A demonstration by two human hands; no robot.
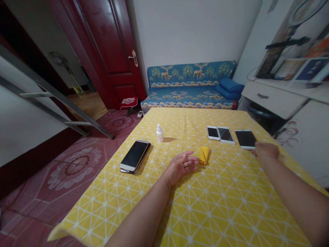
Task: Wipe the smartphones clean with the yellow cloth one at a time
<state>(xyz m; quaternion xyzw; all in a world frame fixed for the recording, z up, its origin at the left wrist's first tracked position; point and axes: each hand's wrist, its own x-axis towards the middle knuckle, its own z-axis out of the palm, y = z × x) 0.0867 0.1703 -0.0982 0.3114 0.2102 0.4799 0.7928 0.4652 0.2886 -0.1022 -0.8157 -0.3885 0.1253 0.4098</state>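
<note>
My left hand (182, 167) rests over the table with fingers loosely apart and nothing in it. Its fingertips are beside a folded yellow cloth (204, 155). At the right, my right hand (267, 151) is closed at the near right corner of a white smartphone (245, 139) with a dark screen; the fingertips are partly hidden. Left of that phone lie a small white smartphone (213, 132) and a larger white smartphone (226, 134), side by side. A white dropper bottle (159, 133) stands upright farther left. Nearer me, a gold-edged smartphone (135, 156) lies on top of another phone.
A yellow patterned cloth covers the table (190, 219). Behind it is a blue sofa (185, 97) with deer patterns. A white cabinet (276, 99) stands at the right. A metal ladder (55, 94), a red door (110, 44) and a small stool (129, 102) are at the left.
</note>
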